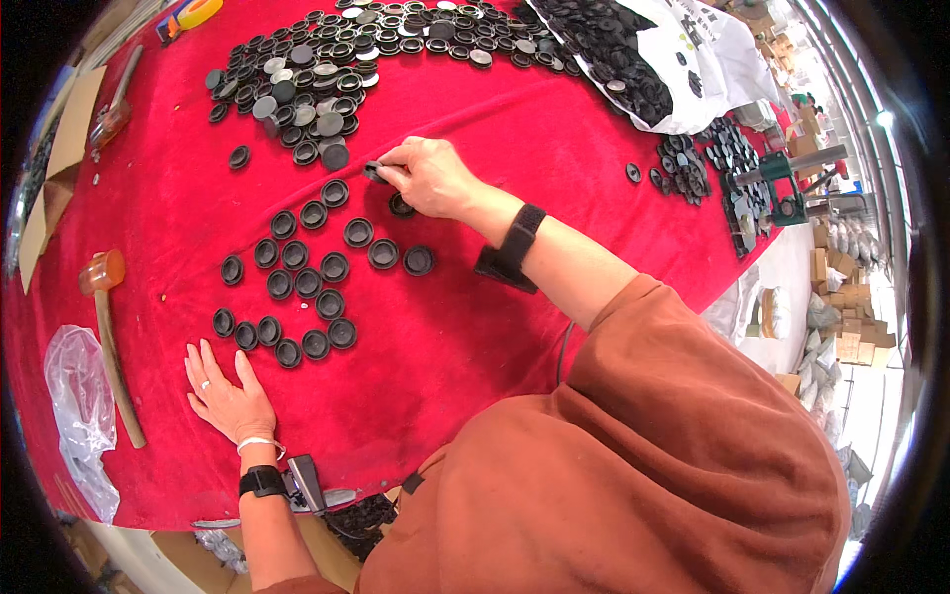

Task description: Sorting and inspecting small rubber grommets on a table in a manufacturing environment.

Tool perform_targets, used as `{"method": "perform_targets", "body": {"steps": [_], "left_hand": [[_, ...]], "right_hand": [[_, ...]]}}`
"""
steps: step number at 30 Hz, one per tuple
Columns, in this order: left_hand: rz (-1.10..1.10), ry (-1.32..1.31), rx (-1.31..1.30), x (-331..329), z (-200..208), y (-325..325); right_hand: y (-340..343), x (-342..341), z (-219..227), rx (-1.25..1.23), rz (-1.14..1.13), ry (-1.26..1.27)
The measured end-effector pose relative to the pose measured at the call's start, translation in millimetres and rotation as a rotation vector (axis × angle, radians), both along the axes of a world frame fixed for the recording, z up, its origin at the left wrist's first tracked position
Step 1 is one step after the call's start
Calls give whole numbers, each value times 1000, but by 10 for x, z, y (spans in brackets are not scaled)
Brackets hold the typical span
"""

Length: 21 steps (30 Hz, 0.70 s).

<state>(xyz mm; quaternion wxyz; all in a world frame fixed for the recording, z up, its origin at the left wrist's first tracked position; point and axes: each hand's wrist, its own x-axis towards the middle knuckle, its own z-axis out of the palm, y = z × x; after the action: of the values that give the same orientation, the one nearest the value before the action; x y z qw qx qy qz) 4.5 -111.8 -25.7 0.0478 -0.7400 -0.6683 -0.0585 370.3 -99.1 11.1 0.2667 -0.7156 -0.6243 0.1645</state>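
My right hand (427,178) pinches a round black cap (373,171) between thumb and fingers, just above the red cloth (475,327). Another black cap (401,205) lies partly beneath that hand. Several more caps, such as this cap (334,266), sit hollow side up in loose rows between my two hands. Flat on the cloth at the lower left rests my left hand (231,398), its fingers spread and nothing in it. Its fingertips are close to the nearest row of caps (245,336).
A big pile of black and grey caps (297,99) covers the far side. At the far right a white sack (683,59) spills black discs, near a green clamp tool (785,188). On the left lie a mallet (102,272), a clear plastic bag (81,396) and cardboard (69,129).
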Motion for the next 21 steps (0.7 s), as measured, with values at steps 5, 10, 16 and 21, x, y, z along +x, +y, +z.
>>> {"method": "perform_targets", "body": {"steps": [5, 10, 16, 21], "left_hand": [[3, -1, -7, 1, 1, 6], [0, 2, 4, -1, -18, 13], [13, 16, -7, -9, -16, -1], [2, 13, -2, 4, -15, 5]], "right_hand": [[-132, -8, -1, 110, 164, -114], [-131, 55, -27, 45, 116, -45], [-73, -25, 183, 53, 211, -55], [-135, -10, 262, -304, -33, 889]]}}
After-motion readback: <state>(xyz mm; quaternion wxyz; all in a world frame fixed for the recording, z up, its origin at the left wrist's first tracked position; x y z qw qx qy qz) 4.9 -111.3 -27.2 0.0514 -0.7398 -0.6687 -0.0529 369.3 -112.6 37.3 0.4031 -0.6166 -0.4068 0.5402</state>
